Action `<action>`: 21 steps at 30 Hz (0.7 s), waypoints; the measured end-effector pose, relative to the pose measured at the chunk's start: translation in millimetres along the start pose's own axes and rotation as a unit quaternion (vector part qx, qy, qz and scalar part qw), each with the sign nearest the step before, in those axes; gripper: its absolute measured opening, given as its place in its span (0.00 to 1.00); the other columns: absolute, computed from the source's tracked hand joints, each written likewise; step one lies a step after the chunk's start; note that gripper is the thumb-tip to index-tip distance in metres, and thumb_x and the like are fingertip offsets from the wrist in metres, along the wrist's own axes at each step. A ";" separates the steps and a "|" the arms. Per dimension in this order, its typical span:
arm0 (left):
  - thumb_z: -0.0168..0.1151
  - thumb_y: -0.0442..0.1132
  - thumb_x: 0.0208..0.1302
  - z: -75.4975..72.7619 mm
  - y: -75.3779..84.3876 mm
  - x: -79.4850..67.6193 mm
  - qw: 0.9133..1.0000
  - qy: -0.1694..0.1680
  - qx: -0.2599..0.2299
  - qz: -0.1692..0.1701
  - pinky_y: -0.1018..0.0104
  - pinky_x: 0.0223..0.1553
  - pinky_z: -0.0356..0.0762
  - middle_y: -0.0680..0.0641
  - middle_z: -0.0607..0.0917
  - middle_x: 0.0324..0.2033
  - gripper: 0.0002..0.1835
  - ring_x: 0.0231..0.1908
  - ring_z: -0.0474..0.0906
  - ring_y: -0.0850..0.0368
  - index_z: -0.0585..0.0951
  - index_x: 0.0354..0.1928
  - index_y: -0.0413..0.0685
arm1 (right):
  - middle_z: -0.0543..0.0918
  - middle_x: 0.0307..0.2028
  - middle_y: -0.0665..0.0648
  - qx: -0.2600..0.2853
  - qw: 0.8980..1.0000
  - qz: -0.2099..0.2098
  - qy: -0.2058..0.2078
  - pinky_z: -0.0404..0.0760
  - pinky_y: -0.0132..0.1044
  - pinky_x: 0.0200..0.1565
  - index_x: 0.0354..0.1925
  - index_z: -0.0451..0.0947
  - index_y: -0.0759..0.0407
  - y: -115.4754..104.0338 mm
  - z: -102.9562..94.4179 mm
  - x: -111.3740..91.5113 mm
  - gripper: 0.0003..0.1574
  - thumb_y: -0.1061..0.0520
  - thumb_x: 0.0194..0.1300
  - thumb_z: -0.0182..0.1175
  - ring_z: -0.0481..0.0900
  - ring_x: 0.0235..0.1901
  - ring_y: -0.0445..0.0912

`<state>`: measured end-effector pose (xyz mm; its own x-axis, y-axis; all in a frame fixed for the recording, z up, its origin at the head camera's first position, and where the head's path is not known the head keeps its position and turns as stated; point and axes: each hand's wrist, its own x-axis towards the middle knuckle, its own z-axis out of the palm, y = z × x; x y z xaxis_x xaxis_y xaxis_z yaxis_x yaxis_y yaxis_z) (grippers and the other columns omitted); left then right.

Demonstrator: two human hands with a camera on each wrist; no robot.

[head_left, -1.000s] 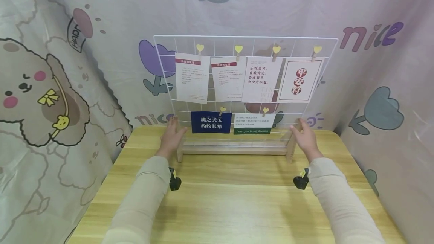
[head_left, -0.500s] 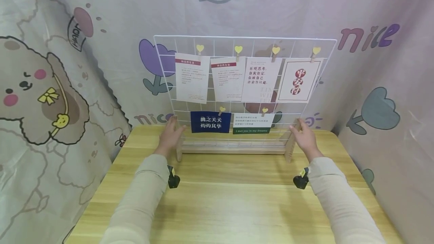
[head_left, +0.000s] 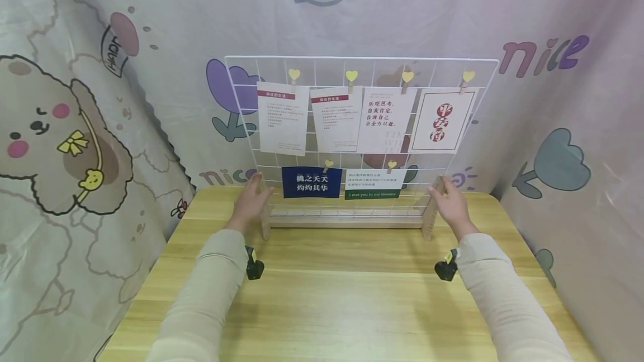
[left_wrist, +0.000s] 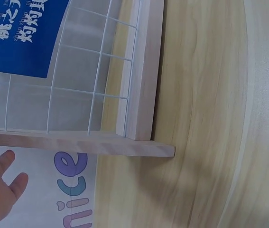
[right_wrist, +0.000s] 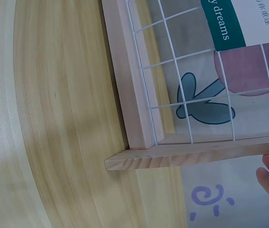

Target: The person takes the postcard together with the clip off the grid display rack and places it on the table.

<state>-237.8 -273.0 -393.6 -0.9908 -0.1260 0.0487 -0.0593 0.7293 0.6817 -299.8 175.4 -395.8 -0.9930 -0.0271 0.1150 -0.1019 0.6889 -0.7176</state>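
A white wire grid display rack (head_left: pixel 347 214) stands on pale wooden side posts with a wooden bar along its foot. My left hand (head_left: pixel 248 200) holds the upper end of the left post (left_wrist: pixel 84 144), thumb across the front and fingers on the outer side. On the other side my right hand (head_left: pixel 451 203) holds the right post (right_wrist: pixel 191 154) the same way. Several pale cards hang in the upper row from clips with yellow hearts. Below them hang a dark blue card (head_left: pixel 311 182) and a white-and-green card (head_left: pixel 373 184), also clipped.
The rack stands toward the back of a light wooden table (head_left: pixel 342 295). Behind it and at both sides hangs a patterned curtain (head_left: pixel 382 10) with tulips and a cartoon dog. A small black camera hangs under each wrist.
The rack's top edge and upper cards sit slightly lower and farther left in the head view, while its foot has hardly moved. My hands keep their places at the posts.
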 end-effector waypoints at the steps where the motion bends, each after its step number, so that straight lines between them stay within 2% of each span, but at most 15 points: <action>1: 0.37 0.56 0.63 -0.5 0.2 -0.2 1.000 -0.001 0.001 0.001 0.41 0.57 0.38 0.39 0.43 0.64 0.36 0.61 0.41 0.39 0.46 0.65 0.41 | 0.50 0.60 0.72 0.001 1.000 -0.001 0.000 0.50 0.61 0.54 0.64 0.43 0.64 -0.5 -0.2 -0.5 0.44 0.37 0.62 0.40 0.49 0.57 0.66; 7: 0.37 0.57 0.62 -2.8 -1.1 -0.6 1.000 -0.007 -0.001 0.003 0.41 0.56 0.37 0.38 0.44 0.64 0.36 0.61 0.41 0.39 0.46 0.65 0.41 | 0.51 0.59 0.73 0.003 1.000 -0.006 -0.001 0.51 0.63 0.52 0.64 0.42 0.64 -3.3 -1.3 -3.6 0.44 0.38 0.63 0.40 0.50 0.57 0.67; 15: 0.42 0.60 0.59 -8.7 -0.7 -8.6 0.997 -0.016 -0.067 -0.017 0.42 0.57 0.40 0.39 0.46 0.64 0.40 0.61 0.41 0.39 0.43 0.65 0.44 | 0.49 0.60 0.73 -0.008 1.000 -0.012 -0.001 0.49 0.62 0.53 0.64 0.41 0.65 -4.9 -0.5 -8.0 0.45 0.38 0.62 0.40 0.48 0.57 0.67; 21: 0.41 0.62 0.59 -11.3 0.1 -14.9 0.996 -0.024 -0.083 -0.023 0.41 0.56 0.42 0.38 0.47 0.63 0.43 0.61 0.42 0.37 0.40 0.65 0.45 | 0.48 0.60 0.74 -0.017 0.999 -0.037 -0.001 0.48 0.60 0.55 0.63 0.39 0.68 -6.8 0.9 -13.9 0.45 0.40 0.63 0.41 0.48 0.57 0.67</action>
<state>-221.7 -278.7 -386.0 -0.9924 -0.1220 -0.0180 -0.0883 0.6013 0.7941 -285.3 170.5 -393.1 -0.9828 -0.0806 0.1661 -0.1737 0.7091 -0.6834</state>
